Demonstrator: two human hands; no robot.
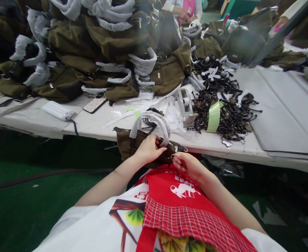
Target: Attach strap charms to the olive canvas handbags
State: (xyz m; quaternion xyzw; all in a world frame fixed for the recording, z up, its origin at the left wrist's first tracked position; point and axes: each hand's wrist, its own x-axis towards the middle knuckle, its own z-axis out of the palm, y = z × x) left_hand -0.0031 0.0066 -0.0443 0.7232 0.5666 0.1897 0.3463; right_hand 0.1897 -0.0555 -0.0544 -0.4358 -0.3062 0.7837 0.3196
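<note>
Phone [95,103] lies on the white surface [91,122]; the olive bag [124,141] is at its near edge. Left hand [150,149] touches the bag by its wrapped handles [156,120], grip unclear; right hand [186,162] pinches a metal ring [172,156]. Dark cords [229,113] lie heaped beyond.

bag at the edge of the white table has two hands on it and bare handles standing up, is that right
Not quite: the head view shows the handles covered in white wrapping, not bare. The rest holds: the bag is at the edge of the white table, the left hand and right hand are on it, and its handles stand up.
</note>
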